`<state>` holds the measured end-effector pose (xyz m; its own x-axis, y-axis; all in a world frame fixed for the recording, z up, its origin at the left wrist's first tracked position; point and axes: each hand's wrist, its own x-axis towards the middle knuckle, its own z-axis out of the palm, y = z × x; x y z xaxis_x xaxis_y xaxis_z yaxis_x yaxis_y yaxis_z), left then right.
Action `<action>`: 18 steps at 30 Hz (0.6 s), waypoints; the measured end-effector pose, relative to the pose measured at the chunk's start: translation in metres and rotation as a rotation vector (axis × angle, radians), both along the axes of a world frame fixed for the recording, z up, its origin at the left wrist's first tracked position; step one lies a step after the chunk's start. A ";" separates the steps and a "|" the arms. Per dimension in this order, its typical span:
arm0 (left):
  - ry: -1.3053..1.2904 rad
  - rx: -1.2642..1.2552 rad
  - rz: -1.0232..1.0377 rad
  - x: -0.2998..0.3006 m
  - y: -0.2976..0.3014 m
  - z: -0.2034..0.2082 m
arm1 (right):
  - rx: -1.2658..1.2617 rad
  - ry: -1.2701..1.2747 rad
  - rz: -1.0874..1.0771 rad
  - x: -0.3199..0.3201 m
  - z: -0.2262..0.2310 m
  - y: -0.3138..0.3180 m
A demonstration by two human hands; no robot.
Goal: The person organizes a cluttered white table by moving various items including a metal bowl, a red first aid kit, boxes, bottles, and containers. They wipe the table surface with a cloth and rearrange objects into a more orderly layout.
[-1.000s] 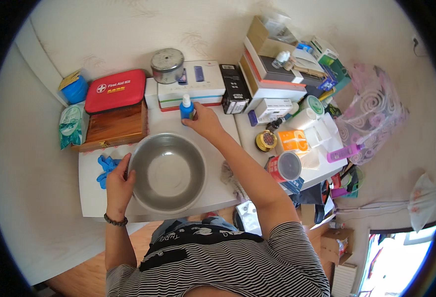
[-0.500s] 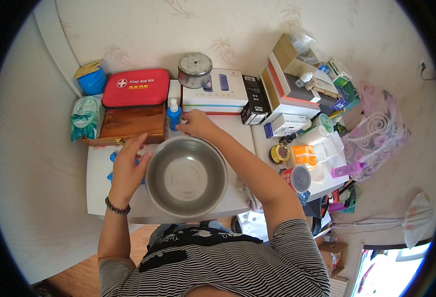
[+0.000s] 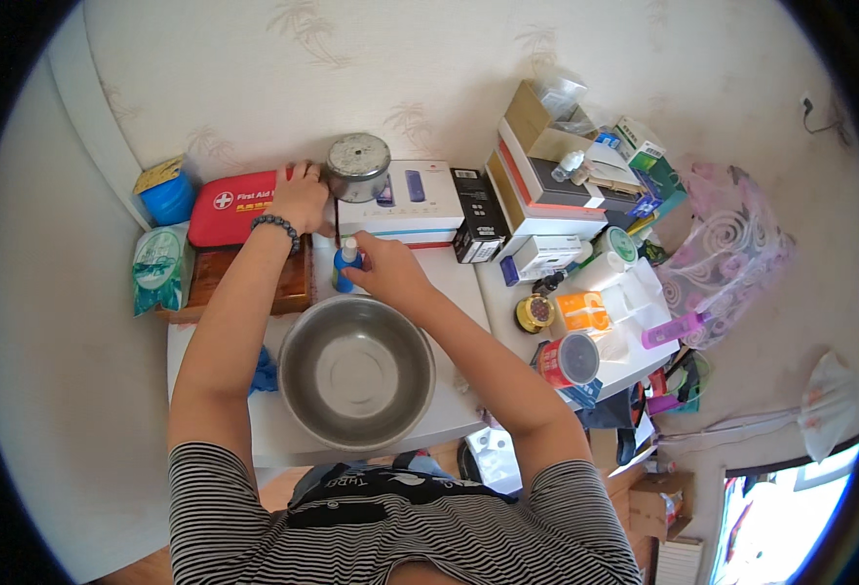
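Note:
My right hand (image 3: 390, 274) has its thumb and fingers around the upper part of a small blue spray bottle (image 3: 344, 270) with a white top, which stands upright behind the bowl. My left hand (image 3: 300, 202) reaches over the right end of a red first aid kit (image 3: 232, 208), fingers stretched and slightly apart, beside a round metal tin (image 3: 359, 168). Beneath the kit lies a brown wooden box (image 3: 237, 278), partly covered by my left forearm. A wide steel bowl (image 3: 356, 371) sits between my arms near the table's front edge.
Left of the kit are a green and white soft pack (image 3: 161, 266) and a blue container (image 3: 168, 198). A crumpled blue item (image 3: 264, 372) shows beside the bowl. A white box (image 3: 419, 200), a black box (image 3: 479, 219), stacked boxes (image 3: 536, 200) and a red tub (image 3: 568, 360) crowd the right.
My left hand has moved from beside the bowl, up and away, to the right end of the kit. My right hand has stayed at the spray bottle, now with its thumb near the top. The view has shifted slightly.

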<state>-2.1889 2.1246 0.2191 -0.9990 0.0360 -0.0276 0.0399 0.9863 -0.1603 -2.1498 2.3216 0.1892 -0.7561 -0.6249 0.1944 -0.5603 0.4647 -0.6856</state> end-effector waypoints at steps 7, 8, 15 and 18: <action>-0.052 0.071 0.032 0.000 0.003 -0.001 | 0.040 0.017 -0.067 0.003 -0.004 0.028; -0.064 0.074 0.011 0.001 0.004 0.000 | 0.032 0.021 -0.082 0.002 -0.004 0.030; -0.045 0.111 -0.165 0.015 -0.010 -0.005 | -0.003 0.070 -0.147 -0.008 -0.014 0.035; -0.035 0.154 -0.211 0.021 -0.014 -0.003 | -0.022 0.086 -0.165 -0.016 -0.016 0.035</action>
